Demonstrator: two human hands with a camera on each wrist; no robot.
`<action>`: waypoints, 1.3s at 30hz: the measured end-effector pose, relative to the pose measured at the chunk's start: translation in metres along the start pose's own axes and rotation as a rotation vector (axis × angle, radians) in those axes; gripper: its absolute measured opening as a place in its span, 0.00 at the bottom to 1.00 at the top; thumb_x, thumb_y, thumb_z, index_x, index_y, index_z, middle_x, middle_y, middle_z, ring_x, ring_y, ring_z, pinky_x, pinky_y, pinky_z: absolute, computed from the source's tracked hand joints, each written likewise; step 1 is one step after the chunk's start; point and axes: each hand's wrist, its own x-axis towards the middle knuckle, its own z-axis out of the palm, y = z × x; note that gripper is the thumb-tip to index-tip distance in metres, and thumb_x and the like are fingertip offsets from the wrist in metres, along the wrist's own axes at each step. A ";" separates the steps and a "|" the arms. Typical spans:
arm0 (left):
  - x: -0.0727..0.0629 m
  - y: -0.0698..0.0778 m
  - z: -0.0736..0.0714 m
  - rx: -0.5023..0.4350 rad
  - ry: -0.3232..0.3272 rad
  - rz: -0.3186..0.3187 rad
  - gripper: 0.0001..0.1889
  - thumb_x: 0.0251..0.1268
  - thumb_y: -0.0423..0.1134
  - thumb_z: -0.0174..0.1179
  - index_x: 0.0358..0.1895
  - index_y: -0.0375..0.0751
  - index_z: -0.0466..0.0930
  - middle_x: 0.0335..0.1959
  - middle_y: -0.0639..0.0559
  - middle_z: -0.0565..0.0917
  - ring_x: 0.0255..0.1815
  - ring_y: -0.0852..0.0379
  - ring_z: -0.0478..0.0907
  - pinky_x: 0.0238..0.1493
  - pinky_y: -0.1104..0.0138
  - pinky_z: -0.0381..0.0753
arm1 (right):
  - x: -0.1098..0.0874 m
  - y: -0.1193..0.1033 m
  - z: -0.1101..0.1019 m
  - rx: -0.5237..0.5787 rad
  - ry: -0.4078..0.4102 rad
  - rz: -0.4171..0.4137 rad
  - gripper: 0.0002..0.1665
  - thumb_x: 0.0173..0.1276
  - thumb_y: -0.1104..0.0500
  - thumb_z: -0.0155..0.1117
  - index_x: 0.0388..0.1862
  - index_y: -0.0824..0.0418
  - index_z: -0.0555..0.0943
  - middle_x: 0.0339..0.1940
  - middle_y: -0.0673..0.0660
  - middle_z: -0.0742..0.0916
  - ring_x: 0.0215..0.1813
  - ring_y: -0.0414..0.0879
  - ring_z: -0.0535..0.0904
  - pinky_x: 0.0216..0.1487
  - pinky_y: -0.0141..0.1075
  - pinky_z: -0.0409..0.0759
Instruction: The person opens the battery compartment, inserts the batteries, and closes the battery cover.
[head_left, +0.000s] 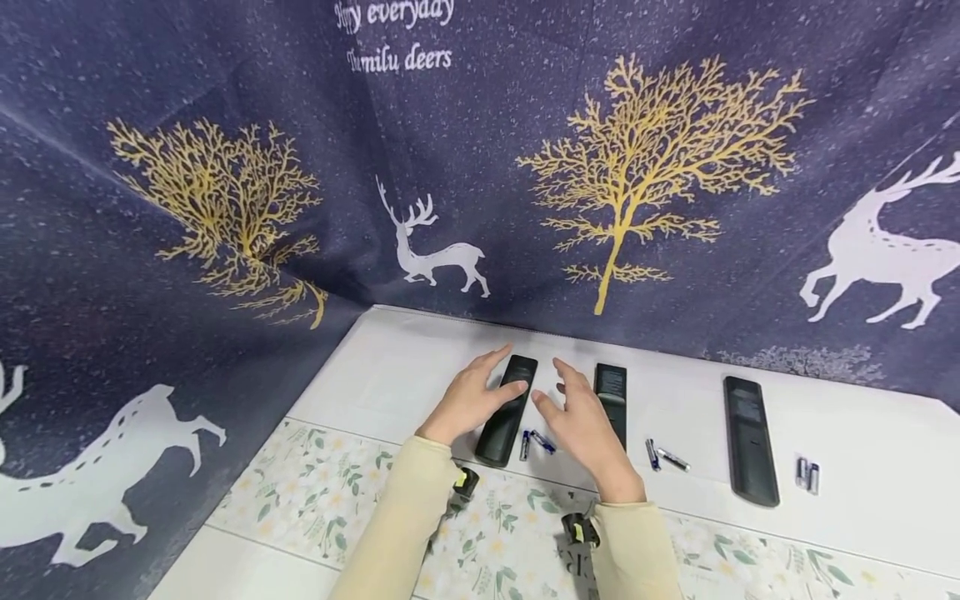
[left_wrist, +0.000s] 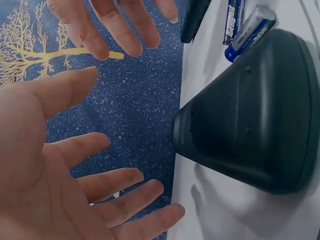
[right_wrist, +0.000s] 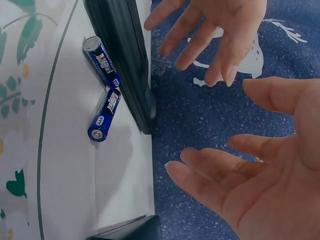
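My left hand (head_left: 472,402) hovers over the leftmost black remote control (head_left: 504,421), its fingers spread and holding nothing. In the left wrist view that remote (left_wrist: 250,120) lies apart from the fingers. Opposite it, my right hand (head_left: 588,421) is raised with loosely bent fingers and an empty palm, partly covering the middle remote control (head_left: 612,392). Two blue-and-silver batteries, one upright in view (head_left: 525,446) and one slanted battery (head_left: 543,442), lie between these remotes. The right wrist view shows AAA printed on one battery (right_wrist: 104,116). Both palms roughly face each other.
A third remote control (head_left: 750,446) lies farther right, with a pair of batteries (head_left: 807,475) beside it. Another battery pair (head_left: 672,459) lies right of the middle remote. A floral strip (head_left: 322,467) crosses the white table (head_left: 397,358); a dark blue deer-print cloth (head_left: 450,150) hangs behind.
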 end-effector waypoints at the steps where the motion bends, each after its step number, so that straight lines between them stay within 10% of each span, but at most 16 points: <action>1: -0.001 -0.001 0.000 0.000 0.000 -0.002 0.39 0.78 0.59 0.61 0.86 0.51 0.61 0.83 0.37 0.60 0.81 0.35 0.60 0.76 0.36 0.62 | -0.001 0.000 0.002 0.003 0.000 -0.001 0.44 0.85 0.49 0.57 0.88 0.65 0.52 0.84 0.70 0.61 0.79 0.68 0.66 0.71 0.64 0.72; 31: 0.004 -0.017 -0.002 -0.122 -0.017 -0.080 0.36 0.80 0.55 0.60 0.84 0.49 0.64 0.79 0.39 0.69 0.76 0.39 0.71 0.71 0.41 0.72 | 0.006 0.007 0.020 0.017 0.010 0.029 0.44 0.82 0.52 0.63 0.87 0.66 0.55 0.79 0.72 0.70 0.72 0.65 0.75 0.64 0.60 0.80; 39: 0.008 -0.020 0.001 -0.276 0.006 -0.116 0.34 0.77 0.46 0.62 0.82 0.43 0.66 0.75 0.29 0.71 0.64 0.33 0.81 0.52 0.50 0.88 | 0.010 0.011 0.022 0.063 0.038 0.052 0.44 0.80 0.53 0.65 0.85 0.65 0.59 0.76 0.70 0.74 0.69 0.64 0.78 0.62 0.59 0.81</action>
